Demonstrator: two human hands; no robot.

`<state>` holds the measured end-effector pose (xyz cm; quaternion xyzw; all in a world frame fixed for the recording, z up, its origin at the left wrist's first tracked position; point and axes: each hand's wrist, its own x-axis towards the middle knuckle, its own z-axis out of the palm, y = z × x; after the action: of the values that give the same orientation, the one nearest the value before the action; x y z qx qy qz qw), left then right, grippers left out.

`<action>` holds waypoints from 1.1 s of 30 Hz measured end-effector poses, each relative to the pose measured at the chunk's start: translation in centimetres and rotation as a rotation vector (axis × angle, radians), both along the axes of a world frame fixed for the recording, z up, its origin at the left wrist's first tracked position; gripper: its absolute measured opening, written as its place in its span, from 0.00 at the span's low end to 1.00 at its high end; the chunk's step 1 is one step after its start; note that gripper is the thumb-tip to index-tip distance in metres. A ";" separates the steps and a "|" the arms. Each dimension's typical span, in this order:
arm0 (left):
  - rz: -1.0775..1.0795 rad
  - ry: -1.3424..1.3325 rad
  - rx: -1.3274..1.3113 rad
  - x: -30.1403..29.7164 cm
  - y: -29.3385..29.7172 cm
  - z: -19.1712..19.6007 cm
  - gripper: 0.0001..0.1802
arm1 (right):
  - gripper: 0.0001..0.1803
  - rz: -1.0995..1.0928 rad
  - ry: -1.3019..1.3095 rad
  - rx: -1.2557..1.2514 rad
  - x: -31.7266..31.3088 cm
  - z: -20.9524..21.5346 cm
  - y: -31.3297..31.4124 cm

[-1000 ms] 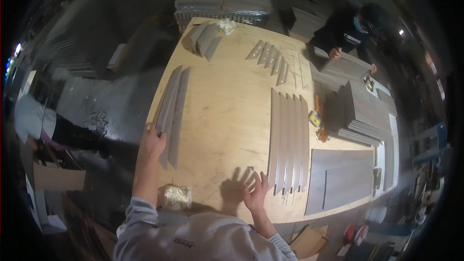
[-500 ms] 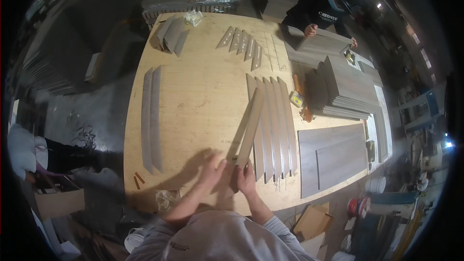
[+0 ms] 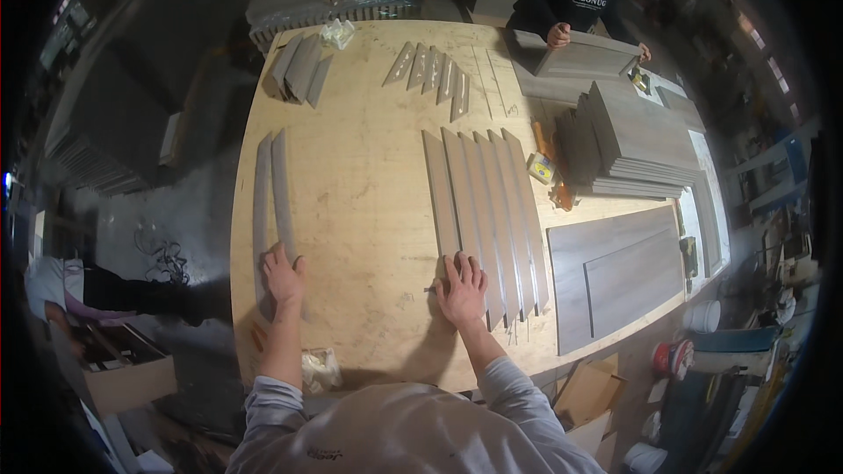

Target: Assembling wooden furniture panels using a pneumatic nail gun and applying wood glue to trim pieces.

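Note:
My left hand (image 3: 284, 279) is at the left of the table, fingers apart and touching the inner of two long grey strips (image 3: 279, 175). Alongside lies the outer grey strip (image 3: 262, 211). On the near part of the leftmost long tan strip (image 3: 442, 193) rests my right hand (image 3: 463, 291), its fingers spread out. That strip lies flat at the left of a row of similar strips (image 3: 496, 219) with slanted ends, set side by side. My hands cover parts of the strips under them.
Short slanted strips with white streaks (image 3: 430, 68) and a bundle of short grey boards (image 3: 300, 68) lie farther back. Stacked grey panels (image 3: 637, 140) and flat panels (image 3: 606, 276) occupy the right side. A co-worker (image 3: 575, 0) holds a panel (image 3: 584, 60) across the table.
The tan strip I held tilted in both hands now lies flat at the row's left. My left hand has moved left to the grey strips; my right hand lies on the tan strip.

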<state>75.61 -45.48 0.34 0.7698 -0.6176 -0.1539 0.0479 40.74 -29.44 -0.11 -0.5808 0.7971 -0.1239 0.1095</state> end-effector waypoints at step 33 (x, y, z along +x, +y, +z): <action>-0.318 0.188 0.002 -14.0 3.7 1.2 0.32 | 0.27 -0.091 0.034 -0.132 -2.0 -1.2 -0.1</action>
<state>61.60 -41.74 1.53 0.6448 -0.7241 -0.2316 0.0798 38.74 -29.50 -1.34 -0.5521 0.8144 -0.1711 0.0516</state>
